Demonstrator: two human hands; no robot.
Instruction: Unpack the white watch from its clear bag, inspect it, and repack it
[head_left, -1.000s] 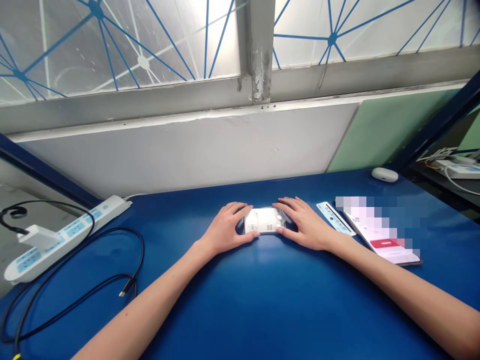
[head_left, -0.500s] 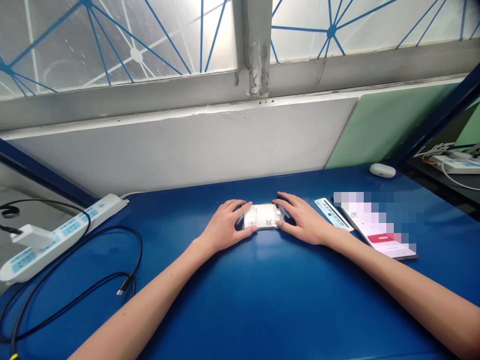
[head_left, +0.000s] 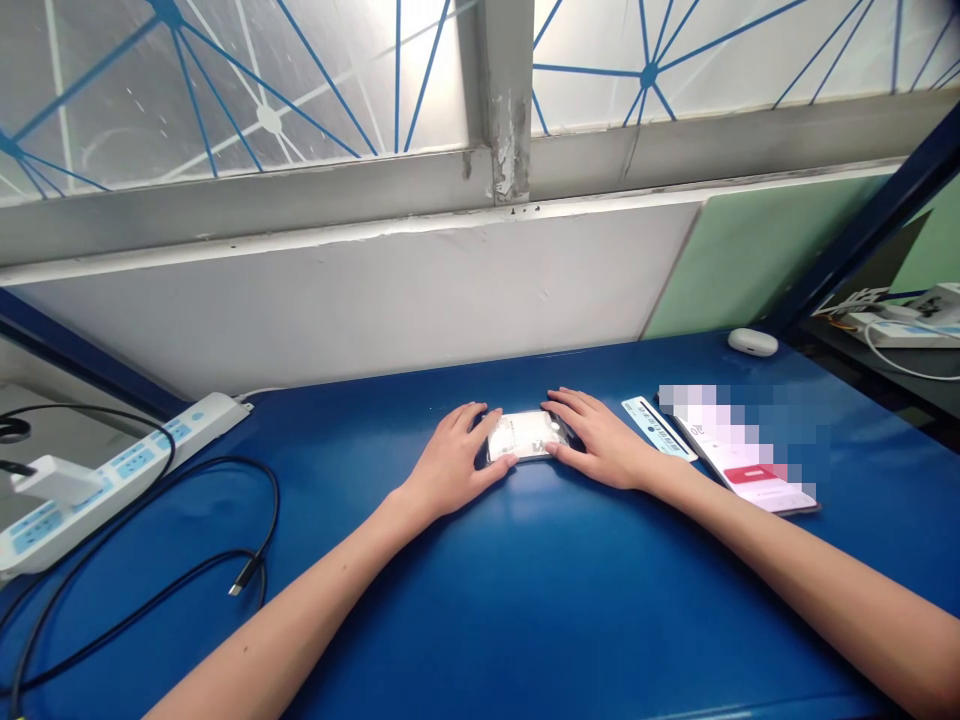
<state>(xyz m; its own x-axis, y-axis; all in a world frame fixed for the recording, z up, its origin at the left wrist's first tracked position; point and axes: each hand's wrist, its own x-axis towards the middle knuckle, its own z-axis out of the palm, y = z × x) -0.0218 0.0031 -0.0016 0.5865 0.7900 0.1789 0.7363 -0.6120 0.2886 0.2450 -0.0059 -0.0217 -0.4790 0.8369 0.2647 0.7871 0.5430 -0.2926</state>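
Observation:
A small flat white packet with grey print and a shiny, clear-looking edge lies at the middle of the blue table. My left hand grips its left end, thumb at the near edge and fingers toward the far edge. At the opposite end, my right hand holds it in the same way. What exactly the packet contains cannot be made out. Right of my right hand lies a light-blue printed card. Beside that card is a phone with a lit pink and white screen, partly blurred out.
On the left, a white power strip carries a plugged-in white adapter. A black cable loops over the blue table. A white earbud case rests at the back right, near a blue frame post.
The view has shifted slightly, so the surroundings sit a little further left. Both hands stay on the packet, with hardly any change in their hold.

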